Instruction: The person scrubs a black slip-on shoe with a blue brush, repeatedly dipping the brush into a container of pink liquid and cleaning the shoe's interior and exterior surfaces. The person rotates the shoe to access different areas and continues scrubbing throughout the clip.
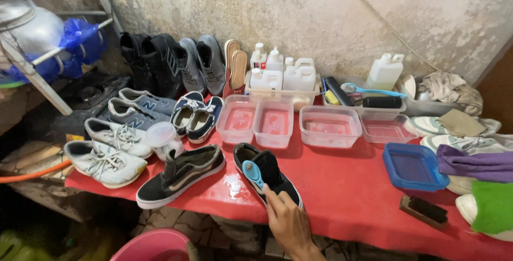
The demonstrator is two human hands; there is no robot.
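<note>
Red cover: a glossy red plastic sheet [342, 186] lay over the table, wet in patches near its front edge.
Hand: one hand [288, 222] reached up from below the front edge, fingers curled narrow around the heel of a black canvas low-top shoe with a white sole [278, 183]; which hand it was could not be told, and no other hand was in view.
Shoe held: it sat at the front edge, near the middle, toe pointing toward the back wall, tongue standing up.
Brush: a small blue plastic-handled brush [251, 171] rested against the shoe's opening, touching it.
Look of the shoe: dark upper, pale sole rim, no laces to be seen; whether the fabric was damp could not be told.
Doing it well: judged from the grip, a firm hold at the heel would keep the shoe from sliding on the wet sheet, and the brush wanted short strokes kept away from the edge.
Mate: a second black low-top shoe with a pale side stripe [179, 176] lay just to the left, apart from the held one.
Behind: four clear plastic tubs of water [327, 126] stood in a row mid-table, white bottles [280, 74] at the back edge.
Right side: a blue square plastic tub [414, 166] and a wooden scrubbing brush [425, 210] sat well apart from the hand.
</note>
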